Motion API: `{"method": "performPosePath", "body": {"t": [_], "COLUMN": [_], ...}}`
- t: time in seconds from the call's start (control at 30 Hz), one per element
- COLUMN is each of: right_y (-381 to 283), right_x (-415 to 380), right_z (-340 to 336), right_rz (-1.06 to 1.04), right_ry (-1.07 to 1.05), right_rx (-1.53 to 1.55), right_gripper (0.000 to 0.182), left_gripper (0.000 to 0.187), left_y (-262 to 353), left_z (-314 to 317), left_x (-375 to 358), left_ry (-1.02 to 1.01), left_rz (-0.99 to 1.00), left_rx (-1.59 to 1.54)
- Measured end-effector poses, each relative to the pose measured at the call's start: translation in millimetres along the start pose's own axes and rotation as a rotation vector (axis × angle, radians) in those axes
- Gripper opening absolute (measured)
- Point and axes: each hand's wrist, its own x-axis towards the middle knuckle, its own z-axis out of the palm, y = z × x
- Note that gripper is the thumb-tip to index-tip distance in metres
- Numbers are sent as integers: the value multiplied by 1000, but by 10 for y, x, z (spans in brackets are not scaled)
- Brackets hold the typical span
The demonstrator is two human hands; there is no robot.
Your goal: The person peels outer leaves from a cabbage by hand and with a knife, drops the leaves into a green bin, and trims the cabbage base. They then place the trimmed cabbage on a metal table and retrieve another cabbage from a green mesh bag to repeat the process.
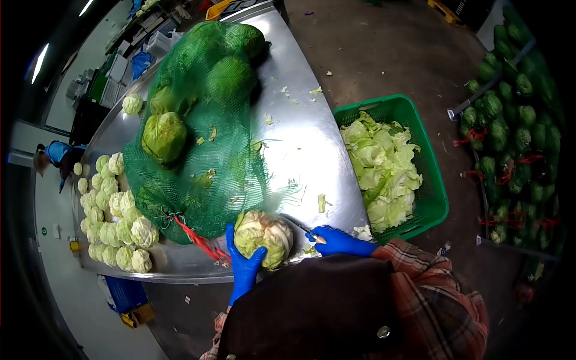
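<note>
A pale green cabbage [262,240] with browned outer leaves rests at the table's near edge. My left hand [245,264], in a blue glove, grips it from the left with thumb and fingers spread around its side. To its right, my gloved right hand [341,242] is closed around the handle of a knife [298,223], whose blade points at the cabbage's upper right side. Just beyond lies a green mesh sack [207,192] with red ties [201,240] at its mouth. Several cabbages are inside it, and one cabbage [164,138] lies on top of the netting.
Several trimmed cabbages [111,234] cover the left of the steel table [300,138]. A green crate [433,180] of loose leaves stands against its right edge. Leaf scraps dot the metal. Filled mesh sacks [510,138] are stacked far right; another person [57,155] stands far left.
</note>
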Motion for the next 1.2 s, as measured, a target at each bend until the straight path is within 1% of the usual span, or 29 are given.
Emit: {"method": "performPosePath", "body": {"t": [0.03, 0.07, 0.13, 0.17, 0.23, 0.27, 0.33, 0.37, 0.47, 0.57, 0.67, 0.77, 0.9, 0.93, 0.97, 1.03, 1.07, 1.1, 1.13, 1.17, 1.2], "right_y": [10, -165, -355, -384, -406, -358, -234, -261, -251, -343, -270, -307, -270, -298, -334, -383, -402, -282, -229, -242, -267], "right_x": [-54, -75, -111, -110, -110, -96, -80, -56, 21, 63, 96, 122, 291, 341, 372, 447, 478, 549, 577, 602, 621], "right_z": [16, -81, -192, -212, -234, -203, -76, -49, 8, -21, -53, -116, -182, -211, -225, -263, -276, -233, -232, -279, -339], "right_rz": [67, 171, 295, 286, 272, 166, -44, -67, -126, -195, -90, -81, -35, -34, -32, -39, -44, -32, -12, 7, 22], "right_ry": [49, 61, 82, 122, 203, 256, 351, 380, 392, 401, 297, 281, 207, 191, 173, 219, 245, 245, 237, 233, 235], "right_rx": [188, 168, 56, 0, -109, -104, -96, -97, -251, -404, -435, -379, -377, -375, -370, -372, -375, -351, -334, -317, -304], "right_gripper": [45, 43, 41, 39, 36, 34, 31, 27, 27, 23, 18, 13, 11, 11, 10, 10, 10, 9, 13, 17, 21], "left_gripper": [103, 102, 100, 94, 92, 91, 88, 87, 86, 86, 87, 86, 82, 74, 70, 60, 58, 57, 55, 63, 67], "left_y": [44, 87, 108, 116, 95, 77, 37, 55, 92, 54, 0, -51, -197, -176, -173, -100, -37, 13, 60, 100, 89], "left_z": [16, 27, 92, 191, 246, 263, 262, 295, 350, 358, 364, 358, 260, 215, 184, 165, 200, 243, 289, 380, 456], "left_x": [45, 55, 110, 128, 170, 205, 238, 215, 187, 196, 206, 212, 367, 413, 456, 543, 586, 619, 645, 660, 624], "left_ry": [-47, -87, -182, -157, -75, -36, -6, 7, 24, 56, 69, 94, 100, 97, 98, 73, 93, 110, 125, 146, 130], "left_rz": [-51, 21, 160, 147, -15, -98, -121, -129, -126, -121, -88, -68, -12, -26, -59, -124, -149, -173, -197, -184, -33], "left_rx": [-31, 94, 333, 199, 49, -26, -34, -57, -70, -54, -5, 53, 118, 84, 62, 39, 41, 43, 46, 44, 238]}}
